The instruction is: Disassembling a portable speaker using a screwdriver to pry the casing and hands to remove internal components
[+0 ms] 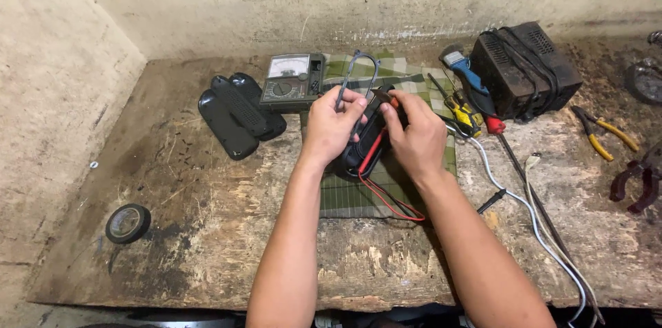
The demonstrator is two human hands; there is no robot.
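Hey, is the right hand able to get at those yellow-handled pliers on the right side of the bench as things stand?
Probably yes, but not at once. The right hand is busy on the black device with a small tool. The yellow-handled pliers lie in the open on the bench, with only cables crossing the wood between.

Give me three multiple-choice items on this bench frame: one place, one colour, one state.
1. Where is the roll of black tape?
A. On the bench's near left
B. On the checked cloth
C. On the black box

2. What colour are the pliers' handles, far right?
A. Blue
B. Yellow
C. Green

3. What is the left hand doing?
A. Resting flat on the bench
B. Turning the multimeter dial
C. Pinching a thin metal frame

Answers: 1 A, the tape lies alone at left; 2 B, both handles are yellow; 3 C, its fingers grip the frame above the black casing.
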